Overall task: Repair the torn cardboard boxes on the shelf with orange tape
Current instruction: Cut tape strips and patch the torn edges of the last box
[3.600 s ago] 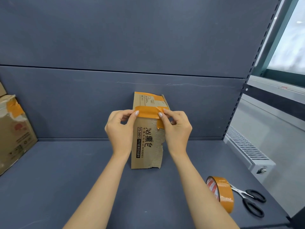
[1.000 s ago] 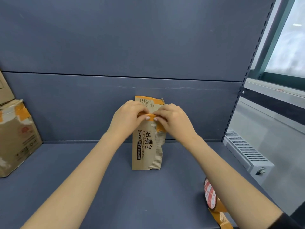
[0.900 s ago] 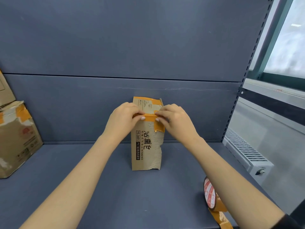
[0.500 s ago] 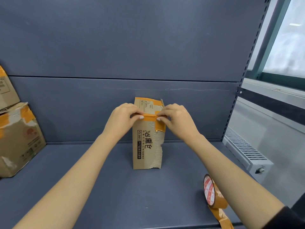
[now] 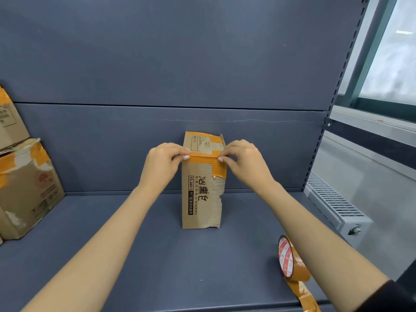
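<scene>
A narrow cardboard box stands upright on the dark blue shelf, near the middle and close to the back panel. Its near face is torn, with bare corrugation showing down the right side and a ragged lower right edge. What it contains cannot be seen. A strip of orange tape runs across the face near the top; a second piece hangs down the right edge below it, and more tape lines the top rim.

The left hand is curled round the box's left edge, thumb pressing the strip's left end. The right hand pinches the strip's right end at the box's right edge.

At far left, two taped and scuffed cartons are stacked against the shelf's left limit, well apart from the box; their contents are not visible. The tape roll stands on edge at near right, close to the shelf's front lip, a loose tail trailing toward the viewer. Open shelf surface lies on both sides of the box and in front of it. Perforated uprights bound the shelf on the right.
</scene>
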Motion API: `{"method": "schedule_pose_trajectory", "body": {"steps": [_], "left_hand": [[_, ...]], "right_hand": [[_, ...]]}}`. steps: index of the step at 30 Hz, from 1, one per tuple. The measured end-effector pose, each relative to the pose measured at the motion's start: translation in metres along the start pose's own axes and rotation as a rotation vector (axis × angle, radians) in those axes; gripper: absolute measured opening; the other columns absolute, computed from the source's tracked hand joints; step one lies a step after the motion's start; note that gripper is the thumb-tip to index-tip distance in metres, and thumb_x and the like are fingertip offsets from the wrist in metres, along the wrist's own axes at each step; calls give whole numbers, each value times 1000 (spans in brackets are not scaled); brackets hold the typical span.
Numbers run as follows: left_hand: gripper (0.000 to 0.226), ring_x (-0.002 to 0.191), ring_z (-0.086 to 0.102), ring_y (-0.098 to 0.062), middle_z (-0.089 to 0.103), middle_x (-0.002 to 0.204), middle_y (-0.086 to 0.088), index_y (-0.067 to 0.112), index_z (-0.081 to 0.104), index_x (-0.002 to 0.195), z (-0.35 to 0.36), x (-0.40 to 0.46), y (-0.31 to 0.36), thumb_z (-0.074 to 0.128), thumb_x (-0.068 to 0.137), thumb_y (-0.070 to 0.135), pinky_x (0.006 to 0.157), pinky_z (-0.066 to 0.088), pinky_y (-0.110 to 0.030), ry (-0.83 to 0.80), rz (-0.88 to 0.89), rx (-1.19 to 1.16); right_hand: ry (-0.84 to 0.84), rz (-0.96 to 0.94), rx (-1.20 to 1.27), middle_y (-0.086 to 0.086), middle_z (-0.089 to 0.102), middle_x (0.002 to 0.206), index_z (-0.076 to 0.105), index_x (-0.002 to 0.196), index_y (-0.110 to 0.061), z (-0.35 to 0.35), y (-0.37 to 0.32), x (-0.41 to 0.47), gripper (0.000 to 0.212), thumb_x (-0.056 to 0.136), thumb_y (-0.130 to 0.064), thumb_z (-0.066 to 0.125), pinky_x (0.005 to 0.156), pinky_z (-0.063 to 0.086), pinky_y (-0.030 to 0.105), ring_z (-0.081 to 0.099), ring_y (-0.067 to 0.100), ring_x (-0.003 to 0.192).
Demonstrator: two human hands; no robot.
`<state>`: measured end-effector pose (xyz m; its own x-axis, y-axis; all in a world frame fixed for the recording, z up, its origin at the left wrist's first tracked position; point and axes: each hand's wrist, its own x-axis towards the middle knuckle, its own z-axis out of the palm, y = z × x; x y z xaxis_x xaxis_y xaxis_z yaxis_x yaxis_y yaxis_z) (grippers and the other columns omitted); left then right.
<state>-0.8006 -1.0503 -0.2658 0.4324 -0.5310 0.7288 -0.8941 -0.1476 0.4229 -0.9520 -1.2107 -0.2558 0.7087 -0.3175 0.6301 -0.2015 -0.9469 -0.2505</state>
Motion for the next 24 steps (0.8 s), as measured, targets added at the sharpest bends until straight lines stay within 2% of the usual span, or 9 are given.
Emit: {"method": "schedule_pose_trajectory", "body": {"steps": [4, 6, 10, 13, 16, 20, 24], "left_hand": [[28, 115, 56, -17, 66, 119, 0, 15, 68, 116, 0, 0, 10, 68, 88, 17, 98, 44, -33, -64, 63, 111], [27, 115, 55, -17, 65, 118, 1, 15, 69, 114, 6, -1, 17, 67, 88, 17, 94, 46, -34, -47, 144, 116], [12, 98, 61, -18, 71, 99, 2, 14, 74, 97, 21, -1, 22, 69, 86, 16, 75, 49, -29, 12, 222, 141], [5, 87, 62, -19, 71, 85, 2, 13, 74, 85, 25, 1, 18, 70, 84, 11, 67, 46, -26, 66, 210, 126], [8, 79, 61, -19, 68, 78, 2, 14, 73, 79, 26, 3, 17, 67, 83, 13, 61, 45, -26, 82, 220, 119], [8, 89, 61, -15, 72, 90, 3, 15, 76, 90, 21, 6, 11, 70, 85, 18, 73, 50, -30, 11, 179, 71], [16, 101, 57, -6, 70, 102, 9, 18, 76, 100, 3, 5, -7, 72, 84, 20, 89, 45, -21, -18, 77, -37]], "right_hand": [[43, -26, -18, 2, 64, 120, 66, 122, -14, 2, -2, -1, 34, 92, -29, 66, 99, 42, 33, 53, 19, 111], [62, -50, 10, 4, 66, 117, 68, 119, -13, 4, -8, 0, 32, 91, -26, 67, 95, 45, 36, 55, 22, 107], [94, -131, 26, 5, 70, 93, 76, 95, -10, 14, -14, 4, 12, 88, -18, 69, 79, 47, 39, 57, 25, 87], [129, -131, 39, 4, 69, 88, 75, 90, -10, 18, -15, 6, 9, 88, -16, 69, 78, 45, 37, 57, 23, 84], [135, -130, 41, 4, 70, 85, 76, 86, -10, 18, -16, 8, 7, 86, -14, 71, 75, 40, 33, 57, 23, 82], [106, -146, 24, 4, 71, 90, 76, 91, -10, 13, -12, 6, 10, 87, -17, 70, 77, 43, 36, 58, 23, 84], [54, -150, -23, 8, 69, 106, 73, 108, -9, 5, 0, -2, 21, 90, -17, 68, 87, 45, 37, 59, 25, 97]]}}
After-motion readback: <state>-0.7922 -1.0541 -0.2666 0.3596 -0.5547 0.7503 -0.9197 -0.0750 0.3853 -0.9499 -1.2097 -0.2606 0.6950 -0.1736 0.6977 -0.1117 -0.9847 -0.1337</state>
